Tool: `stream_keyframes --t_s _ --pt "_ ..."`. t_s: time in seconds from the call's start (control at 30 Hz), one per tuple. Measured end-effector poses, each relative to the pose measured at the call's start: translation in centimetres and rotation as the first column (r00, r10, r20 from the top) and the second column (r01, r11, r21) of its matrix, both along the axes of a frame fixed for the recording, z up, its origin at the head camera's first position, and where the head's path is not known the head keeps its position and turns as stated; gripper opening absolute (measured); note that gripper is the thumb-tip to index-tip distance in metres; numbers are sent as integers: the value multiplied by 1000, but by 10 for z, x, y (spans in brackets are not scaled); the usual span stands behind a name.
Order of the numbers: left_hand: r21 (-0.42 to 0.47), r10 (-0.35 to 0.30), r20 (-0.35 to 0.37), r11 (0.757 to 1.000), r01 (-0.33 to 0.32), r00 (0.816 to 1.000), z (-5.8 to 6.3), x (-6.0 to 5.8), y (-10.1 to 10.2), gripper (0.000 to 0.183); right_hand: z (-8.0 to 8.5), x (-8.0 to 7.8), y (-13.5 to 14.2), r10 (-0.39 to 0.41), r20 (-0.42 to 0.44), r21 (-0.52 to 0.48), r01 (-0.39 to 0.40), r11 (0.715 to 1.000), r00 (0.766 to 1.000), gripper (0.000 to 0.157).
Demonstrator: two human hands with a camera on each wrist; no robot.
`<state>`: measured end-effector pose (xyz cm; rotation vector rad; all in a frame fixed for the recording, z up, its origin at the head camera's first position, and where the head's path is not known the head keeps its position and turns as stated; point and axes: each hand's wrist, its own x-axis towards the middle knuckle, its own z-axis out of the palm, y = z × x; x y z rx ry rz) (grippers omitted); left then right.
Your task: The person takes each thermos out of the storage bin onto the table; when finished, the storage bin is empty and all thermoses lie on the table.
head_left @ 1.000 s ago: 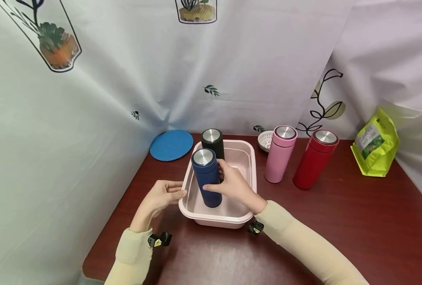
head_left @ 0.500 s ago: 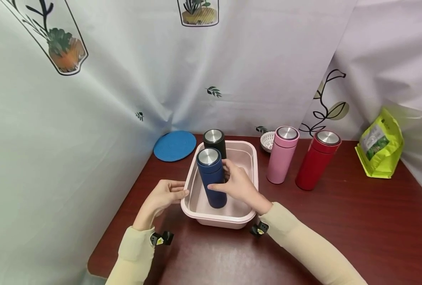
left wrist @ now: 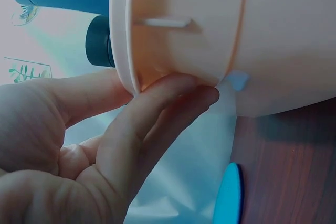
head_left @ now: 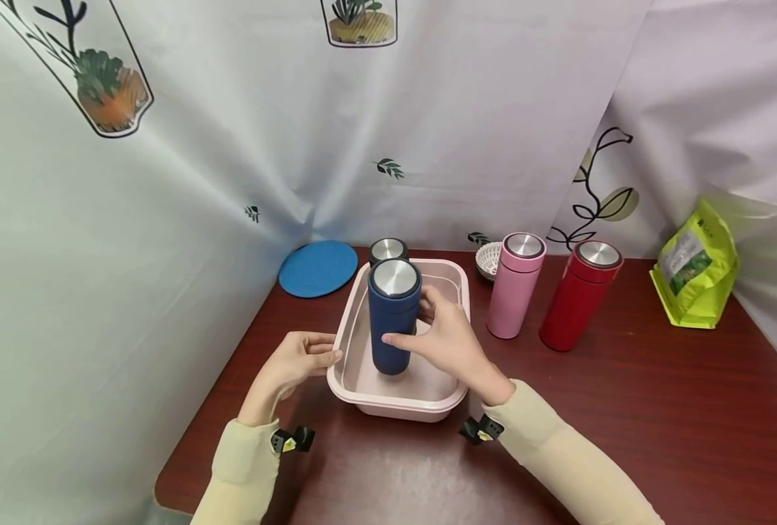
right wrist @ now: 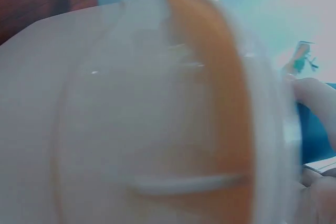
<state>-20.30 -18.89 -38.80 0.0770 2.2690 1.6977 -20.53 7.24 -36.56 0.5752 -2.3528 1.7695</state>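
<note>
My right hand (head_left: pixel 450 343) grips a dark blue thermos flask (head_left: pixel 391 321) with a steel-topped lid, thumb on its near side. The flask stands nearly upright over the pink plastic basin (head_left: pixel 401 410), its base seemingly just off the basin floor. A black flask (head_left: pixel 388 250) is behind it at the basin's far left corner, mostly hidden. With thumb and fingers my left hand (head_left: pixel 294 364) pinches the basin's left rim; in the left wrist view those fingers (left wrist: pixel 176 85) curl under the lip. The right wrist view is blurred, with the basin's side (right wrist: pixel 121 103) filling most of it.
A pink flask (head_left: pixel 515 292) and a red flask (head_left: pixel 579 299) stand right of the basin. Behind the pink one is a small white basket (head_left: pixel 486 260). A blue round mat (head_left: pixel 318 268) lies back left, a green pouch (head_left: pixel 695 266) far right. Patterned cloth hangs behind the table.
The blue flask has risen and shifted right, straightening from its leftward lean and covering more of the black flask. My right hand moved with it. My left hand keeps its hold on the rim.
</note>
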Motion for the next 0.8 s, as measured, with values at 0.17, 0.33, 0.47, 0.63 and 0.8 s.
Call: stream_keyframes --t_s 0.17,0.33,0.47,0.63,0.8 --pt "11 -7 2 1000 7 1000 0 -1 0 46 14 8 8 6 -46 -54 -8 999 999 72" --pt "8 -16 -13 1000 16 1000 0 -1 0 46 27 17 18 -11 -145 -72 0 997 989 82" --pt "1 -6 -17 1000 6 1000 0 0 0 45 35 24 26 -44 -206 -91 25 995 978 81" --pt "-1 -5 -18 1000 5 1000 0 0 1 46 43 33 41 -72 -255 -123 41 992 964 77" --pt "1 -12 -27 1000 12 1000 1 1 1 45 48 45 56 -136 -261 -110 110 988 956 67"
